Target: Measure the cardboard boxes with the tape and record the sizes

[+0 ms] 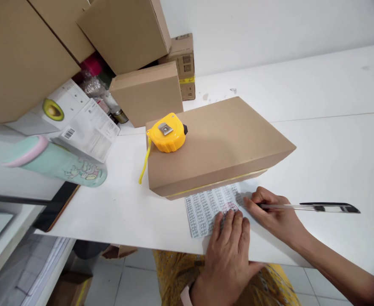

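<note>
At the paper's right edge, right fingers pinch a pen pointing left; left fingers press flat, empty.

One pen, one tape measure, one tumbler.

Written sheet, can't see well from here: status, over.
Right hand gripping ballpoint pen at sheet. Left hand flat on sheet. Cardboard box hides sheet's far edge; tape measure on top.
</note>
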Motion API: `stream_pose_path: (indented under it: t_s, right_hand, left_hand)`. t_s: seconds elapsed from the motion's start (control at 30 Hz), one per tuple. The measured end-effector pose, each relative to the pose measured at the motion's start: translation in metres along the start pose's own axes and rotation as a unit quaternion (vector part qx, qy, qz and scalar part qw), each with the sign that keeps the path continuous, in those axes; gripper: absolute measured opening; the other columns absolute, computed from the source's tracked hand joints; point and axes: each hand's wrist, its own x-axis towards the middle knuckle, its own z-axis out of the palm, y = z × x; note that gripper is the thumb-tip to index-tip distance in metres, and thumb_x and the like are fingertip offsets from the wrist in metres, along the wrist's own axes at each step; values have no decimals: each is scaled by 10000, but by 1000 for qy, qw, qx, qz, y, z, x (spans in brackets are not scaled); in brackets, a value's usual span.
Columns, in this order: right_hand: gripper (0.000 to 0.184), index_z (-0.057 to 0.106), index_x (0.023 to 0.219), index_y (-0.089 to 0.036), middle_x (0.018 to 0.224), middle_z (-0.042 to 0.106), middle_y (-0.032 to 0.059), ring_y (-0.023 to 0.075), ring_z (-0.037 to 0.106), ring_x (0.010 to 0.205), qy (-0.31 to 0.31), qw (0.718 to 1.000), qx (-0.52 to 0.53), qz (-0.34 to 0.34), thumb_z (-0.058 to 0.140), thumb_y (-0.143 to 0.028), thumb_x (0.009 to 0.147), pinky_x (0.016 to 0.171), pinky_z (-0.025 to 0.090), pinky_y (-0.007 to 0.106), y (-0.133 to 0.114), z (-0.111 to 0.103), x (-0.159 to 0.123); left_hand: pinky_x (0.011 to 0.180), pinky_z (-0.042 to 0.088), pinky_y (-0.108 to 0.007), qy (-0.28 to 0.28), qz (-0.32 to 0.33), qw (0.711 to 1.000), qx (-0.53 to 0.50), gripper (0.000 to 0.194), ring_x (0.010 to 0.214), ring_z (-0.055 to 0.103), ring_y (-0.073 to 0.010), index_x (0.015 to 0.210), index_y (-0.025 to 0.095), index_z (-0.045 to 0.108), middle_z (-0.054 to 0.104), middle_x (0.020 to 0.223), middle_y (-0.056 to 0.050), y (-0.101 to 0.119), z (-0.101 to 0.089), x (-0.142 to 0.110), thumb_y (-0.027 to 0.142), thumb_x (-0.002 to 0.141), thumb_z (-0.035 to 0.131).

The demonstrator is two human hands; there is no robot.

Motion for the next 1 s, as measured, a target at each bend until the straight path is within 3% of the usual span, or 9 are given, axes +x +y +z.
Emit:
stream_pose_path:
  t_s: [0.7, 1.0]
  right_hand:
    - [442, 427, 600, -242, 519, 449, -33, 116, 389, 496, 9, 1000, -2, 4, 646, -504, 879, 450, 331, 263, -5, -1, 1]
    - [393, 419, 620, -243, 536, 451, -37, 120, 384, 512, 9, 1000, -2, 5, 636, -431, 889, 468, 328, 266, -2, -2, 1]
  left_hand:
    - [1213, 364, -438, -2, -1, 1000, -1, 745, 1432, 432, -282, 1382, 54, 560, 559, 1481, -144, 1, 4, -3, 666, 971, 459]
    - [1218, 350, -421, 17, -5, 1000, -6, 699, 1403, 473, -271, 1353, 67, 594, 597, 1449, -114, 1, 3, -1, 644, 973, 487]
